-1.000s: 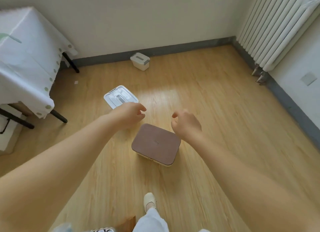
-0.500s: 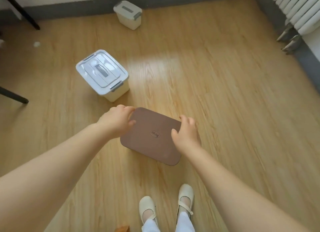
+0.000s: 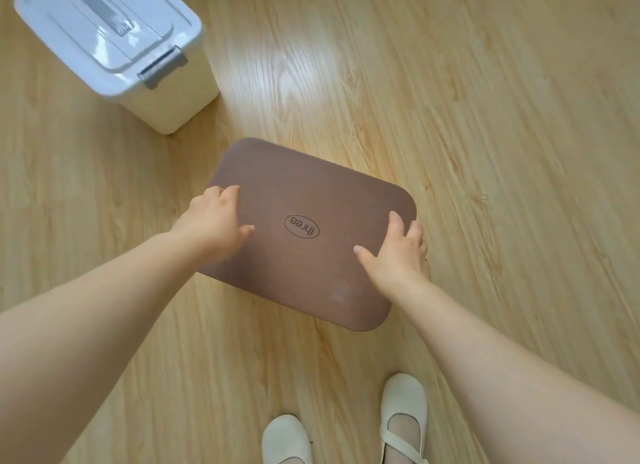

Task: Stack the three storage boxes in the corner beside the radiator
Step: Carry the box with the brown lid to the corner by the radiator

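I had my left hand (image 3: 216,221) and my right hand (image 3: 398,252) clamped on opposite short edges of the brown-lidded box (image 3: 308,231), thumbs lying on the lid. It sat on the wooden floor (image 3: 485,134) before my shoes (image 3: 403,415), near the white box (image 3: 114,48).

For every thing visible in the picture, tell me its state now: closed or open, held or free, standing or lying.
Brown-lidded rectangular storage box: lid on, upright on the floor, gripped at both short ends.
White plastic storage box with grey latches: closed, latch down, standing free, apart from the brown one.
Left hand: fingers curled over the lid's left edge.
Right hand: fingers curled over the lid's right edge.
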